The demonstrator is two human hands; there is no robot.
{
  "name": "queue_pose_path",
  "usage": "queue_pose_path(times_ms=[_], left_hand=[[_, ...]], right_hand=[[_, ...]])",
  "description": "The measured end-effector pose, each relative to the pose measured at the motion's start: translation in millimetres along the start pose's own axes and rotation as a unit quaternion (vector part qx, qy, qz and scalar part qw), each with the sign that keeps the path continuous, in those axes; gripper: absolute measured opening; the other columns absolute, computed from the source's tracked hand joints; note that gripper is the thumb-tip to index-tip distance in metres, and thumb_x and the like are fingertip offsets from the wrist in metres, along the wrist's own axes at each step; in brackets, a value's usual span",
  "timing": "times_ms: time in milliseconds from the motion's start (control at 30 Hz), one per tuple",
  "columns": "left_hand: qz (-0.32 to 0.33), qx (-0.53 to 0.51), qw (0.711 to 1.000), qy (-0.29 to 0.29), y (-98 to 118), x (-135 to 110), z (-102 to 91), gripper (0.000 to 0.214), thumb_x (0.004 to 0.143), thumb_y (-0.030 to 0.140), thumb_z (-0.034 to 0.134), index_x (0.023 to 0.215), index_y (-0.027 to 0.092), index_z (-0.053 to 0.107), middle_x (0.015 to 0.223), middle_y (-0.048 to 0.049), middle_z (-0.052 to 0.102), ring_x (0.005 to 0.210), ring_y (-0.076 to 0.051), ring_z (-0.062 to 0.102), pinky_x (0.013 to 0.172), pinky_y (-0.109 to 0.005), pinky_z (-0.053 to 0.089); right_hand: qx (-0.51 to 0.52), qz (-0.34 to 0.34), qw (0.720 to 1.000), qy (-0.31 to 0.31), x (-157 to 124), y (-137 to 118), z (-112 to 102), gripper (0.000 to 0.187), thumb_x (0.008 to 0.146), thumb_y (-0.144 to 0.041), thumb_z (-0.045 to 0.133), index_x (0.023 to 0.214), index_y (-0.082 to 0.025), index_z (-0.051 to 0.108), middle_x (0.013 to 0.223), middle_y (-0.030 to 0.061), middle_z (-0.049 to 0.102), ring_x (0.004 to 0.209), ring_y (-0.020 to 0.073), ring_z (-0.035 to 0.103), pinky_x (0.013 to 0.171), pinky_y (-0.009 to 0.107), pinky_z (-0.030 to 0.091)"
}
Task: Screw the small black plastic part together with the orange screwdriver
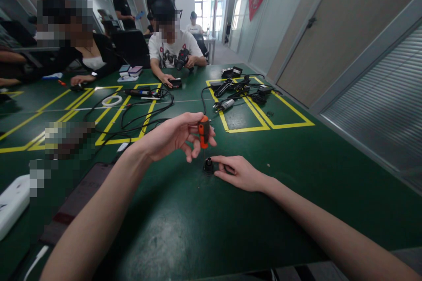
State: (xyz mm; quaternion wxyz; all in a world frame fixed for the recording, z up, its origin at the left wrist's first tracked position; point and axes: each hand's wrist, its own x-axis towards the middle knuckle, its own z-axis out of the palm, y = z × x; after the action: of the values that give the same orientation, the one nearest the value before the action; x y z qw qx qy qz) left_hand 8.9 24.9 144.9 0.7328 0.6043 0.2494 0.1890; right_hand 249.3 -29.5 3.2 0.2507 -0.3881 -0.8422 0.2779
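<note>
My left hand point(180, 136) is closed around the orange and black handle of a screwdriver point(204, 131). The screwdriver stands upright, its thin shaft pointing down at a small round black part point(208, 166) on the green table. Whether the tip sits in a screw is too small to tell. With thumb and fingers my right hand point(237, 172) grips the black part from its right side. The part has a wide base and a short raised neck.
Black cables and tools point(231, 90) lie inside yellow tape outlines ahead. A coiled black cable point(171, 96) and a white ring point(111, 101) are at left. Nearer stand a dark flat case point(79, 197) and a white power strip point(13, 204). A person point(174, 48) across the table holds a drill.
</note>
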Motion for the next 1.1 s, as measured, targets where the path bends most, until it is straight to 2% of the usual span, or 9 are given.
queue_pose_path(times_ms=[233, 400, 533, 633, 867, 1100], left_hand=[[0.005, 0.028, 0.999, 0.041, -0.2, -1.8, 4.8, 0.049, 0.089, 0.058, 0.072, 0.108, 0.012, 0.069, 0.087, -0.005, 0.066, 0.058, -0.01, 0.055, 0.042, -0.019, 0.046], [0.001, -0.006, 0.999, 0.043, -0.4, -0.9, 3.7, 0.05, 0.092, 0.062, 0.065, 0.095, 0.012, 0.069, 0.094, -0.0076, 0.069, 0.055, -0.01, 0.056, 0.043, -0.022, 0.049], [-0.005, -0.02, 1.0, 0.024, -0.9, 0.5, 1.4, 0.049, 0.097, 0.058, 0.056, 0.097, 0.011, 0.069, 0.103, -0.0121, 0.073, 0.058, -0.012, 0.061, 0.05, -0.025, 0.054], [-0.003, -0.022, 1.0, 0.012, -1.8, 1.2, 0.4, 0.047, 0.099, 0.057, 0.054, 0.098, 0.011, 0.067, 0.1, -0.0121, 0.074, 0.059, -0.013, 0.063, 0.052, -0.025, 0.056], [-0.006, -0.003, 1.0, 0.016, 0.7, -1.3, 3.6, 0.046, 0.095, 0.055, 0.063, 0.109, 0.012, 0.069, 0.096, -0.0095, 0.073, 0.059, -0.012, 0.061, 0.052, -0.024, 0.056], [-0.001, -0.006, 1.0, 0.01, 0.7, -1.8, 3.6, 0.042, 0.089, 0.053, 0.072, 0.097, 0.012, 0.07, 0.098, -0.0107, 0.074, 0.061, -0.012, 0.061, 0.052, -0.024, 0.057]], right_hand=[[0.005, 0.003, 1.0, 0.003, -0.5, 0.4, -0.1, 0.04, 0.1, -0.03, 0.061, 0.137, -0.016, 0.067, 0.073, -0.0032, 0.063, 0.057, 0.0105, 0.046, 0.061, 0.024, 0.036], [0.004, 0.004, 1.0, 0.003, -0.4, 1.4, 0.6, 0.04, 0.1, -0.03, 0.061, 0.137, -0.016, 0.067, 0.073, -0.0033, 0.063, 0.056, 0.0103, 0.045, 0.061, 0.024, 0.036], [0.002, 0.005, 1.0, 0.001, -0.2, 1.0, 0.5, 0.04, 0.1, -0.03, 0.062, 0.137, -0.016, 0.068, 0.073, -0.0034, 0.063, 0.057, 0.0102, 0.045, 0.061, 0.024, 0.036], [0.001, 0.003, 1.0, 0.002, -0.2, 0.6, 0.4, 0.04, 0.1, -0.03, 0.062, 0.137, -0.016, 0.068, 0.073, -0.0034, 0.062, 0.057, 0.01, 0.045, 0.061, 0.024, 0.036], [-0.007, 0.007, 1.0, -0.002, -0.5, -1.4, -0.9, 0.039, 0.101, -0.031, 0.061, 0.136, -0.016, 0.067, 0.074, -0.0028, 0.064, 0.057, 0.0104, 0.047, 0.061, 0.024, 0.037], [-0.005, 0.007, 1.0, -0.003, -0.2, -2.2, -1.9, 0.039, 0.1, -0.03, 0.062, 0.136, -0.015, 0.068, 0.073, -0.003, 0.063, 0.057, 0.0106, 0.046, 0.061, 0.024, 0.036]])
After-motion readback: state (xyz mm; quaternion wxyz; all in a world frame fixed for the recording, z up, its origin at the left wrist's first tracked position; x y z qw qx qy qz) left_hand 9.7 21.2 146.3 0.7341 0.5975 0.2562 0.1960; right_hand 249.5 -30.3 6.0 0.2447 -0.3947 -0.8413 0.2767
